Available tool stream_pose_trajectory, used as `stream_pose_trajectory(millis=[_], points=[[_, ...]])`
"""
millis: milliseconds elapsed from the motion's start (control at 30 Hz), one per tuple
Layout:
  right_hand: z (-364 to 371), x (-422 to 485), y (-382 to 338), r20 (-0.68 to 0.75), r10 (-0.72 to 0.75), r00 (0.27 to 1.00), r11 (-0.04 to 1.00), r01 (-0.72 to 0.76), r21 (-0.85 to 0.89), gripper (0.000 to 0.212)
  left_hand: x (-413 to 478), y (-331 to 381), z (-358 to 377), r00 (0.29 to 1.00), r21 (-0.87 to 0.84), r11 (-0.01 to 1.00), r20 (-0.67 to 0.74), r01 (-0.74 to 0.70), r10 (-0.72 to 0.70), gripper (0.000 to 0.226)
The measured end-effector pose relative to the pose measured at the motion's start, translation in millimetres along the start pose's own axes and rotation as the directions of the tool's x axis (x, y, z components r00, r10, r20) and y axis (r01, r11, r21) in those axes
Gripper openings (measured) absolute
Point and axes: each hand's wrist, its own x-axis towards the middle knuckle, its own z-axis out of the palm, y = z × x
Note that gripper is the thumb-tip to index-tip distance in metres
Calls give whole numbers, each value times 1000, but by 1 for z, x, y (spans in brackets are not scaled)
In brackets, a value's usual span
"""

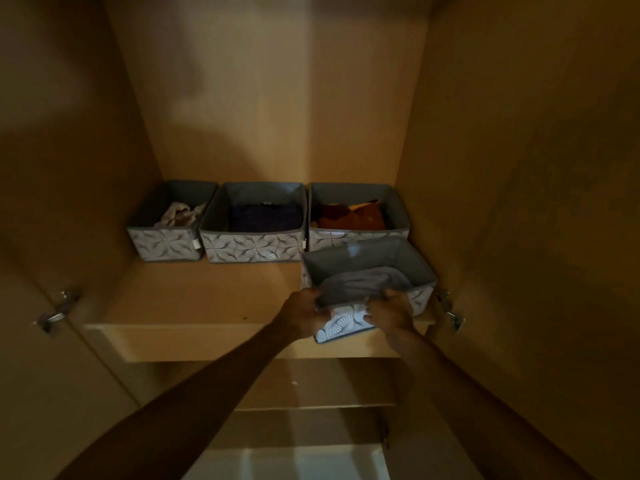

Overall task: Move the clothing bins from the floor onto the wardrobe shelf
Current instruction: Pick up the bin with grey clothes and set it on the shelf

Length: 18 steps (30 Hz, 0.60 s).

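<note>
1. Right now both hands hold the front bin (363, 252) by its near wall. The left hand (302, 315) has its fingers curled over the rim at one corner and the right hand (393, 315) does the same at the other. Each hand is closed tight on the fabric wall.
2. That front bin rests on the wardrobe shelf (194, 296), with its near end poking out past the shelf's front edge. It looks partly set down, not fully pushed in.
3. It is a thin-walled fabric box, and the near wall bows between the two hands, so I judge it soft and light. The folded grey cloth (363, 284) inside should add little weight.
4. Holding the rim at two corners seems sound. A single grip at mid-wall would likely let the box sag and twist.
5. Behind the front bin, a row of three bins (254, 249) stands near the back wall (277, 98). The one directly behind is very close, but I cannot tell whether they touch.
6. Beside the front bin the shelf is a smooth wooden board, which a fabric base should slide over easily.
7. On the other side, a metal hinge (450, 313) and the wardrobe's side wall are just next to the front bin, so room there is tight. The light is dim.
</note>
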Motion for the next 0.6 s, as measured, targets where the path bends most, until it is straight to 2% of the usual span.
stream_pose_trajectory(millis=[33,100,200,367,467,600], points=[[-3,2,0,39,-15,999,1000,14,11,35,4,0,0,999,37,999,-48,-15,17,35],[-9,15,5,-31,-63,998,998,63,-1,49,16,-3,3,994,50,999,-109,-16,21,32],[-30,31,15,-106,-145,984,962,115,-247,57,33,-12,5,990,14,1000,-138,6,-4,35],[-54,50,29,-184,-179,967,949,121,-290,65,51,-19,-3,988,-27,1000,-152,13,-17,24],[-55,61,37,-175,-187,967,951,133,-279,66,57,-27,-5,986,-83,996,-158,37,-50,30],[-49,92,55,-176,-163,971,959,114,-260,81,65,-30,-8,984,-101,995,-179,11,-28,40]])
